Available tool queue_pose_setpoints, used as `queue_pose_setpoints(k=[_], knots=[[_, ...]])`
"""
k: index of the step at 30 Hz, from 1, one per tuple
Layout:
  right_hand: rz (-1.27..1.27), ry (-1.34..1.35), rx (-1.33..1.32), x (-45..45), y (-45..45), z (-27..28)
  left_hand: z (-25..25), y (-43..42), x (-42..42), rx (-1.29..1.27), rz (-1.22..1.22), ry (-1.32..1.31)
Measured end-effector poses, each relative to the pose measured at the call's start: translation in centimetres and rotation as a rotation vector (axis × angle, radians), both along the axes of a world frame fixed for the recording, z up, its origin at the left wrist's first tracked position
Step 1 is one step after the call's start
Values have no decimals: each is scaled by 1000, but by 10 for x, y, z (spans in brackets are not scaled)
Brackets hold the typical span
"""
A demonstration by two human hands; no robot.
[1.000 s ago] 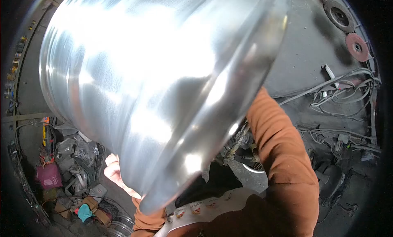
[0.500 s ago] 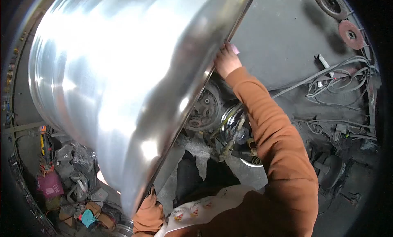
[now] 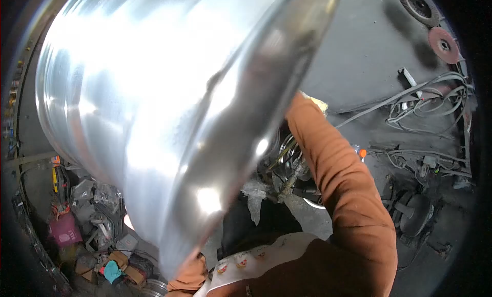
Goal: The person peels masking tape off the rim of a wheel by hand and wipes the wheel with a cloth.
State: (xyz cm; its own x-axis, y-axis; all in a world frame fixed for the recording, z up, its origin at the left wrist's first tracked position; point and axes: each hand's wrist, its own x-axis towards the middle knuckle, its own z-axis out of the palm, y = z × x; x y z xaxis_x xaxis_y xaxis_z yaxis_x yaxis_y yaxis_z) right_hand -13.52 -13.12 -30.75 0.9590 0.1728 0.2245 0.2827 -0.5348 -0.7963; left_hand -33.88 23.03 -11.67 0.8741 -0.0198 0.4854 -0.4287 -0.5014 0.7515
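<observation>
A large, round, mirror-polished metal piece [image 3: 118, 117] with ridges and a flared lip [image 3: 241, 127] fills the left and middle of the head view, tilted. My left hand [image 3: 128, 222] reaches beneath its lower end; fingertips show past the left edge, gripping it, and the palm is hidden. Behind the lip at the right goes my right arm in an orange-brown sleeve [image 3: 343, 179]. The lip covers my right hand, so its fingers cannot be seen. Something small and yellow [image 3: 320, 104] shows beside that cuff.
Two abrasive discs [image 3: 443, 44] hang at the upper right above coiled grey cables [image 3: 435, 102]. An orange-capped bottle [image 3: 362, 153] stands beyond my right arm. Lower left lies clutter: a magenta bag [image 3: 64, 230], plastic wrapping [image 3: 105, 197] and a turquoise cloth [image 3: 111, 271].
The metal piece's lip has swung right and shows more of its face. My right hand has slipped from the lip's edge to behind it. The yellow thing and the bottle have come into view.
</observation>
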Motion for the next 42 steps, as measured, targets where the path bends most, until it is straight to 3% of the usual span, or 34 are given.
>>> queue_pose_setpoints(k=[2,4,5,8,9,13,16,19,20,21,23,25,26,28,29,30,32,34,36,38,42], knots=[[-193,-403,-921,2,20,67,1,-2,1,-36,11,0],[56,11,-991,-27,65,107,2,-4,2,-51,10,-1],[76,51,-600,-49,96,83,2,-5,2,-59,12,3],[327,-232,-160,-127,217,43,1,-5,3,-83,11,-6],[332,-232,-152,-126,218,32,0,-5,2,-87,11,-5],[399,-186,-259,-108,189,-4,-1,-4,3,-99,7,-3],[189,-132,-669,-33,79,33,0,-5,6,-121,4,-22],[89,-463,-988,3,37,37,0,-5,6,-137,-1,-26],[86,-263,-939,1,48,34,0,-5,7,-140,-2,-30],[85,-64,-882,-5,64,35,1,-5,7,-142,1,-31],[160,74,-679,-59,117,74,2,-6,9,-148,5,-35],[375,-68,-401,-109,179,63,4,-7,10,-158,9,-43],[315,-36,-275,-126,199,93,4,-7,10,-162,12,-47],[309,-229,221,-148,219,97,4,-10,8,-178,18,-55],[313,-234,220,-143,215,93,4,-12,7,-178,35,-52],[541,-106,-124,-130,200,105,5,-13,3,-196,42,-58],[464,-81,-265,-102,170,35,10,-21,-5,-51,161,-14],[405,240,-857,-49,102,87,2,-16,-16,-59,155,0],[325,-48,-904,-31,75,63,-12,-9,-37,-67,168,51],[136,-146,-919,-33,72,60,-31,-3,-63,-82,173,128],[438,277,-678,-94,163,86,-53,1,-77,-114,133,204]])
